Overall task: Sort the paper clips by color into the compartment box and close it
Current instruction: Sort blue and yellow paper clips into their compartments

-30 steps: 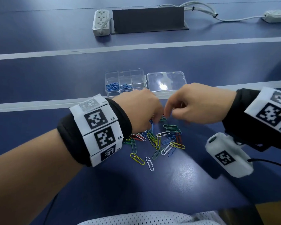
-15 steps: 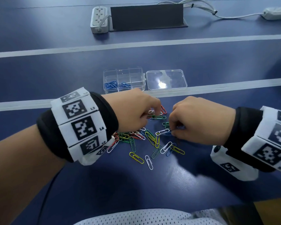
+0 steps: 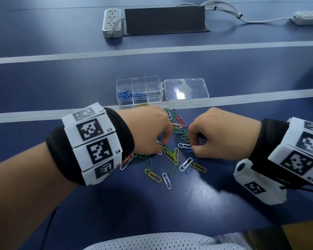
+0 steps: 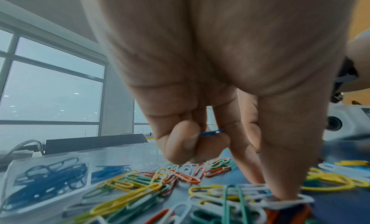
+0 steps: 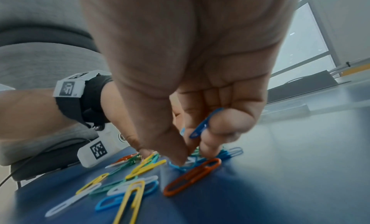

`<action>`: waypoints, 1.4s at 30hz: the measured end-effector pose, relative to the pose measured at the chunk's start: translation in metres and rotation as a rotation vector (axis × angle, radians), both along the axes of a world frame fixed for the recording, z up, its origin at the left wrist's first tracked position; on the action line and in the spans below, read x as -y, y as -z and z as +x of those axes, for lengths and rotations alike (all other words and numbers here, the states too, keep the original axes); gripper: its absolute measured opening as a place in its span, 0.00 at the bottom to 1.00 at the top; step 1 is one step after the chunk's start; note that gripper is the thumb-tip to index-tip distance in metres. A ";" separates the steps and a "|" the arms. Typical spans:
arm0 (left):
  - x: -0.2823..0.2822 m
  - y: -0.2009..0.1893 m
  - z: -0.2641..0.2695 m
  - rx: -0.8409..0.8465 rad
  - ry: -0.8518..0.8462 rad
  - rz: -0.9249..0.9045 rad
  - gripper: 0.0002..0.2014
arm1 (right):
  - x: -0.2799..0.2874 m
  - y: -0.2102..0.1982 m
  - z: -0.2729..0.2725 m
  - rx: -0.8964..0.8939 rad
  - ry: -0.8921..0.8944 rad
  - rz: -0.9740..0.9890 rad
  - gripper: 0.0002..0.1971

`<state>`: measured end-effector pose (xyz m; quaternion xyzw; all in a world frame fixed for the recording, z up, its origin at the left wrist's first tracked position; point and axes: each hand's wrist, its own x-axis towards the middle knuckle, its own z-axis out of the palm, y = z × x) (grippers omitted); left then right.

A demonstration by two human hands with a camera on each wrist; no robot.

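A heap of paper clips (image 3: 172, 156) in yellow, green, red, white and blue lies on the blue table. Behind it stands the clear compartment box (image 3: 153, 82), its lid (image 3: 186, 90) swung open to the right, with blue clips (image 3: 125, 95) in its near-left cells. My left hand (image 3: 152, 130) hovers over the heap's left side; in the left wrist view its curled fingers hold a blue clip (image 4: 211, 132) while the thumb tip touches the heap. My right hand (image 3: 222, 134) is on the heap's right side, with a blue clip (image 5: 205, 123) tucked in its curled fingers and its fingertips on more blue clips (image 5: 226, 154).
A white power strip (image 3: 111, 22) and a dark cable hatch (image 3: 164, 19) sit at the far edge, with cables (image 3: 224, 9) running right. Grey tape lines (image 3: 152, 50) cross the table. My lap in a white mesh shirt (image 3: 161, 241) is at the near edge.
Both hands have come down onto the heap from just above it. The right hand moved back toward me and its fingers curled in over the blue clips.
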<state>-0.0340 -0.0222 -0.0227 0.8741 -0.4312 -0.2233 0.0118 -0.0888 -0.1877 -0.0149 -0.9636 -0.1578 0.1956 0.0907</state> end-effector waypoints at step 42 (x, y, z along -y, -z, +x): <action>-0.013 -0.009 0.010 -0.015 -0.194 -0.163 0.10 | 0.036 -0.002 0.021 -0.264 0.281 0.137 0.02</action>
